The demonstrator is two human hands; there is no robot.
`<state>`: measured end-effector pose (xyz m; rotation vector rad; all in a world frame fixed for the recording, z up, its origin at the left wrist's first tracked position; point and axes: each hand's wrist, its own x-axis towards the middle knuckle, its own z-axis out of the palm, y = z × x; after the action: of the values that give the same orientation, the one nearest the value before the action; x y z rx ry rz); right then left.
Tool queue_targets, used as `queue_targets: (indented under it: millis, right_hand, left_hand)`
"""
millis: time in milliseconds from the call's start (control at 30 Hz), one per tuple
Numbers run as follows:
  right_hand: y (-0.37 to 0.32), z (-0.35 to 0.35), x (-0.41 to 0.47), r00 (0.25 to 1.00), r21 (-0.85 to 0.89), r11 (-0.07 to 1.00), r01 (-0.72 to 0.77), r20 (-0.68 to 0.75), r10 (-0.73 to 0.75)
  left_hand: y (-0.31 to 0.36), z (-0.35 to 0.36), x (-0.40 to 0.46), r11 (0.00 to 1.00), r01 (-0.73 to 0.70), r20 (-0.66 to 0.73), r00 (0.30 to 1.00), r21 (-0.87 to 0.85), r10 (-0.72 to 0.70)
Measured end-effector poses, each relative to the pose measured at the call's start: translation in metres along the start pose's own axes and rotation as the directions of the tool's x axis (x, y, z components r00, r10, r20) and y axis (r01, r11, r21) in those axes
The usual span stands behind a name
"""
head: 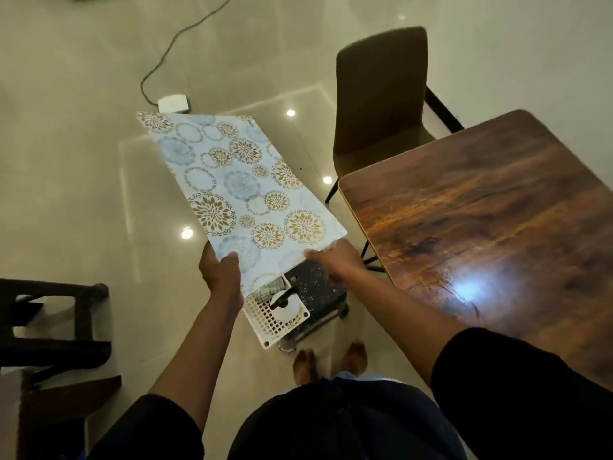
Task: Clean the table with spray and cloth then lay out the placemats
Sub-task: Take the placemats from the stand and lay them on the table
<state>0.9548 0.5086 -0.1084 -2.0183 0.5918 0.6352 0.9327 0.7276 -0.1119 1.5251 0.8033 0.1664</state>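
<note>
I see both hands holding 1 placemat by its near edge, off the table, to its left. Left hand fingers pinch the near-left corner; right hand grips the near-right corner. White basket sits under the mat, beside the table's near-left corner, w/ chair beyond.

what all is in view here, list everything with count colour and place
placemat: one, pale blue with gold and blue circles, held above the floor left of the table
table: one, dark wood, right
chair: one, brown, behind the table's far corner
basket: one, white lattice, on a dark stool under the placemat
cable: one, dark, on the floor, top left
dark furniture: one, left edge
left hand: grip on the placemat's near edge
right hand: grip on the same edge
</note>
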Motion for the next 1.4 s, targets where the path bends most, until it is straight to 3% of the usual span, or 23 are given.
queue_targets:
  millis: [67,100,167,267,333,433,500,600,833,933,1133,1400]
  right_hand:
    - [-0.001,-0.018,0.002,0.951,-0.317,0.936,0.153,-0.209,-0.226]
    - [-0.003,-0.027,0.002,0.909,-0.363,0.909,0.205,-0.273,-0.315]
    - [-0.005,-0.046,0.0,0.828,-0.377,0.878,0.294,-0.359,-0.431]
    - [-0.002,-0.072,0.0,0.796,-0.353,0.873,0.337,-0.389,-0.464]
    - [0.002,-0.085,0.002,0.841,-0.211,0.92,0.331,-0.376,-0.389]
    - [0.019,-0.105,-0.005,0.901,0.162,0.944,0.286,-0.38,-0.208]
    - [0.034,-0.117,-0.013,0.896,0.341,0.898,0.278,-0.429,-0.114]
    - [0.058,-0.133,-0.03,0.849,0.479,0.823,0.305,-0.528,-0.008]
    - [0.12,-0.159,-0.073,0.722,0.603,0.708,0.367,-0.665,0.192]
    - [0.148,-0.175,-0.098,0.64,0.62,0.684,0.385,-0.713,0.286]
    - [0.217,-0.211,-0.147,0.59,0.674,0.615,0.409,-0.709,0.386]
    - [0.317,-0.252,-0.226,0.539,0.706,0.542,0.456,-0.703,0.464]
  left_hand:
    - [0.006,-0.01,0.006,0.999,-0.031,0.068,0.997,-0.009,0.032]
    - [0.007,-0.014,0.009,0.999,-0.038,0.117,0.992,-0.011,0.039]
    - [0.008,-0.019,0.011,0.999,-0.014,0.227,0.974,-0.028,0.02]
    - [0.011,-0.017,0.008,0.998,0.03,0.387,0.922,-0.058,-0.005]
    - [0.009,-0.013,0.006,0.997,0.041,0.457,0.89,-0.068,-0.005]
    - [0.004,0.003,-0.002,0.995,0.068,0.57,0.822,-0.069,-0.016]
    - [-0.002,0.015,-0.006,0.994,0.089,0.622,0.783,-0.063,-0.031]
    - [-0.013,0.034,-0.009,0.997,0.068,0.704,0.71,-0.029,-0.028]
    - [-0.021,0.091,-0.043,1.0,0.012,0.819,0.574,0.011,-0.016]
    - [-0.012,0.115,-0.076,0.996,0.053,0.853,0.516,0.066,-0.084]
    - [-0.009,0.151,-0.141,0.986,0.105,0.924,0.35,0.127,-0.156]
    - [-0.038,0.201,-0.249,0.965,0.078,0.914,0.309,0.249,-0.261]
